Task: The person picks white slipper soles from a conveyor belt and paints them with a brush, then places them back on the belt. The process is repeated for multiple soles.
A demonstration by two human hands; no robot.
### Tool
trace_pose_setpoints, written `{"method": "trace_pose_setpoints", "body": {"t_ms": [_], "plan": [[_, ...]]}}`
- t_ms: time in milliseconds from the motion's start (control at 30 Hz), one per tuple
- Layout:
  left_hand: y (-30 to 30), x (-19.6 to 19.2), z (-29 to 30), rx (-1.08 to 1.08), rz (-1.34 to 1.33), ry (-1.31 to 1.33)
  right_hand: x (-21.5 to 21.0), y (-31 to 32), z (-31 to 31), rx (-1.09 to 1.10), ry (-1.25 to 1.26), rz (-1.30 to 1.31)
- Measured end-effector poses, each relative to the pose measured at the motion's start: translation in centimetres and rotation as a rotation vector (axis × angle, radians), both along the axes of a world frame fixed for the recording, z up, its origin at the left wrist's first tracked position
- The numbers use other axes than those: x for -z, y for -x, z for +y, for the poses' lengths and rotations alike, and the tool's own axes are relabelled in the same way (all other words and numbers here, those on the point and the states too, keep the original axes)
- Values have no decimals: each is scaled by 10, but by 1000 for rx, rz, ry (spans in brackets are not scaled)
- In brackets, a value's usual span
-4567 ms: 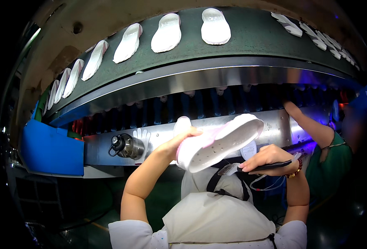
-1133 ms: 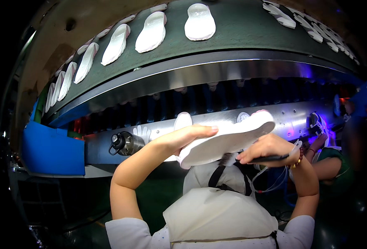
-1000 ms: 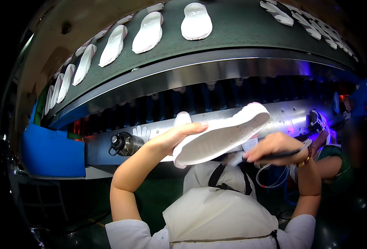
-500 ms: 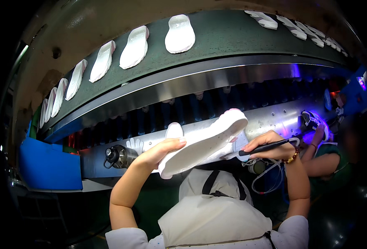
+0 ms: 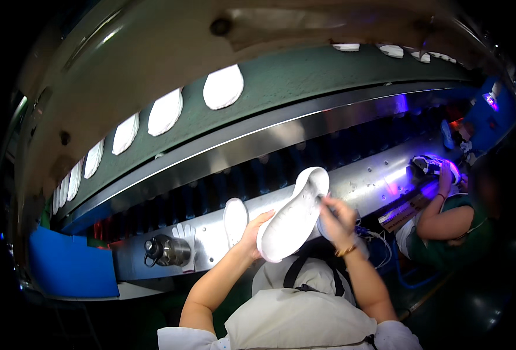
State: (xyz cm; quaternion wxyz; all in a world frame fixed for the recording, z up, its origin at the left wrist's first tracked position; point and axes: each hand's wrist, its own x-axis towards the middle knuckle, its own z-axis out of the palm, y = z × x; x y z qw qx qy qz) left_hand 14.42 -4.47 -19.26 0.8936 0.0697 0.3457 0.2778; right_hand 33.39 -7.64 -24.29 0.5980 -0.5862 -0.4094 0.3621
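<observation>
A white shoe sole [image 5: 293, 227] is held tilted over the metal bench, its hollow, raised-rim side facing up. My left hand [image 5: 254, 234] grips it by the left edge near the wider, lower end. My right hand [image 5: 338, 224], smeared by motion, is closed around a black-handled brush; only the brush's dark tip [image 5: 320, 199] shows, at the inner right side of the sole's upper part. Most of the handle is hidden by the fingers. Left of the held sole, another white sole [image 5: 234, 220] rests on the bench.
Beyond the metal bench [image 5: 380, 186], a green conveyor belt [image 5: 281, 79] carries several white soles under a hood [image 5: 153, 52]. A dark bottle [image 5: 167, 251] and white glove [image 5: 187, 245] sit at left. At right, a co-worker's hand [image 5: 445, 178] touches a dark shoe [image 5: 430, 165]; thin hoses [image 5: 383, 248] hang nearby.
The held sole has turned from its side to show its hollow face and stands more upright. My right hand has moved left, bringing the brush inside the sole. The view has shifted.
</observation>
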Motion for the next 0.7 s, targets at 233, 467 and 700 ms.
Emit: {"method": "trace_pose_setpoints", "body": {"t_ms": [233,467,700], "plan": [[-2,-18,30,161,158,-286,-23,-50,-52,-634,-24,808],[-120,-101,129,-393,-207,-379,12,-79,-56,-182,-88,1073],[-231,-73,185,-132,145,-485,35,-82,-52,-190,-12,991]]}}
